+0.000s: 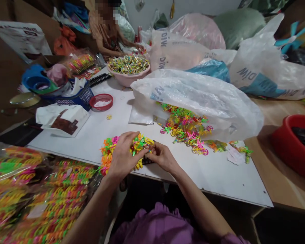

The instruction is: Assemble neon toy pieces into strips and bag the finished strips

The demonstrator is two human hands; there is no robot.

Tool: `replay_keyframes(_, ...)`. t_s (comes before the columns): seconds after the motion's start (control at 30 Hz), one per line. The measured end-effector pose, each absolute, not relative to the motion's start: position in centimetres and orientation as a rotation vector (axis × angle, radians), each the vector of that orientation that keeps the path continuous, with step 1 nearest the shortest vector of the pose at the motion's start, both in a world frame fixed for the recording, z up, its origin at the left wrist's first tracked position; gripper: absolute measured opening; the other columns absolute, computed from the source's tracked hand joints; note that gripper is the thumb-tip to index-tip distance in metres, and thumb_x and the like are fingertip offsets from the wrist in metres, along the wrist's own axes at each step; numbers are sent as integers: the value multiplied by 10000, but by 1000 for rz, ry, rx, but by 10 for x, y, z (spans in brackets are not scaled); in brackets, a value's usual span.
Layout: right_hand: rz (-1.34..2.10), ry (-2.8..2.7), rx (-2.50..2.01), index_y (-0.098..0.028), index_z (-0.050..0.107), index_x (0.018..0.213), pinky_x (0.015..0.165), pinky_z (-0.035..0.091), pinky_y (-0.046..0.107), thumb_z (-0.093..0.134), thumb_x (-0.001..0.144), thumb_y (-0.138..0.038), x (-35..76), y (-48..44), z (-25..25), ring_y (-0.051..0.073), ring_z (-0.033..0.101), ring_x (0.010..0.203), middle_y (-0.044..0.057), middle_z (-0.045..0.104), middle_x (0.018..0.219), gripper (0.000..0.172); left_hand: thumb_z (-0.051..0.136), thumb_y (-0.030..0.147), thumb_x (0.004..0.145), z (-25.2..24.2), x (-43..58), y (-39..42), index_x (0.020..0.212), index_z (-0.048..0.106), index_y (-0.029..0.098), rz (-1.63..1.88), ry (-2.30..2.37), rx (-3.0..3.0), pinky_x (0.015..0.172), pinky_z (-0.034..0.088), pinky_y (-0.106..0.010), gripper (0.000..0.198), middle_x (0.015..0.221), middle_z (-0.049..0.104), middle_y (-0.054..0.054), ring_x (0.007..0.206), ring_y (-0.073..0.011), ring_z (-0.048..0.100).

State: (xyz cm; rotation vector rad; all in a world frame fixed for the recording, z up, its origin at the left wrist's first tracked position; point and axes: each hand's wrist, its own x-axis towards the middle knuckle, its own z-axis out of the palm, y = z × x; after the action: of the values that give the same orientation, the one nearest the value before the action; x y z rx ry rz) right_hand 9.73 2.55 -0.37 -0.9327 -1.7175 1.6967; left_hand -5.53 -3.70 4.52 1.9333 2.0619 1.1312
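Observation:
My left hand (pixel 124 154) curves over a dense row of small bright plastic toys (pixel 108 152) at the table's near edge. Its thumb and fingers close around several yellow and green ones. My right hand (pixel 162 157) meets it from the right, with thumb and forefinger pinched on a small piece in the same cluster. The fingers partly cover that piece. Under the toys, a bit of a black slotted rack (pixel 148 161) shows between the hands. Beyond my right hand, loose toys of the same kind (pixel 185 125) spill from a translucent plastic sack (pixel 205 98).
Bagged rows of toys (pixel 48 200) lie at lower left. A white pouch (pixel 63 120), red basket (pixel 101 102) and blue basket (pixel 83 95) stand left. Behind are a full pink basin (pixel 128 78) and another person (pixel 108 34). A red tub (pixel 282 145) is right.

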Motion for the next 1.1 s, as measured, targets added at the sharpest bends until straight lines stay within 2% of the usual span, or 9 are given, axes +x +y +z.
replay_keyframes(0.07,1719,-1787,-875,-173,508,758,496,268,196,631,700,-322,98,25,7,72,335,545,-68,386,611,202,673,362,691,54,-56,-25,1135,545,194,1091,1898,1755,885,434,-333,492,1117,570,-60,1035,-206,536)
replay_keyframes(0.23,1580,-2125,-804,-171,569,806,548,301,200,636,746,-315,113,29,27,83,379,597,-53,437,644,169,609,383,728,62,-48,-16,785,610,177,936,1638,1445,714,458,-283,214,752,634,4,735,-154,591)
replay_keyframes(0.37,1513,-2281,-714,-166,580,817,614,341,211,575,811,-360,125,32,40,101,443,670,-17,519,745,194,640,381,696,59,-41,-20,768,599,184,984,1657,1529,767,427,-295,214,795,630,3,788,-157,573)
replay_keyframes(0.57,1368,-2213,-751,-164,482,649,544,302,195,560,790,-296,119,33,50,84,398,606,-40,413,653,208,651,348,684,71,-37,-16,697,582,178,1061,1621,1618,719,431,-270,184,781,620,15,748,-132,567)
replay_keyframes(0.63,1289,-2162,-772,-169,468,629,539,301,196,557,770,-275,115,33,48,83,396,594,-45,405,635,198,668,330,670,80,-41,-13,751,607,181,1077,1620,1643,752,440,-272,180,840,628,12,796,-134,575)
replay_keyframes(0.73,1201,-2063,-844,-180,518,716,560,333,203,553,749,-266,104,37,29,95,437,609,-38,478,657,99,707,339,638,88,-57,-10,1023,599,218,1057,1667,1688,800,456,-293,418,1034,612,-8,922,-158,568)
replay_keyframes(0.8,1179,-1940,-990,-184,534,802,580,369,215,537,754,-278,95,41,5,111,477,631,-23,532,693,106,682,380,674,83,-70,-11,1110,562,218,1063,1825,1699,793,468,-317,480,1053,605,-27,920,-171,571)
replay_keyframes(0.93,1235,-1849,-1233,-179,544,847,640,428,250,538,739,-290,75,47,-45,145,544,689,9,607,767,155,530,320,813,57,-80,-18,984,606,169,929,2079,1884,835,449,-338,240,957,619,-51,895,-182,575)
replay_keyframes(1.1,1266,-1867,-1160,-178,555,882,675,436,252,527,766,-302,57,49,-61,147,562,720,16,621,813,172,428,182,856,31,-66,-16,972,605,164,658,2078,2032,844,433,-347,213,957,617,-63,909,-193,562)
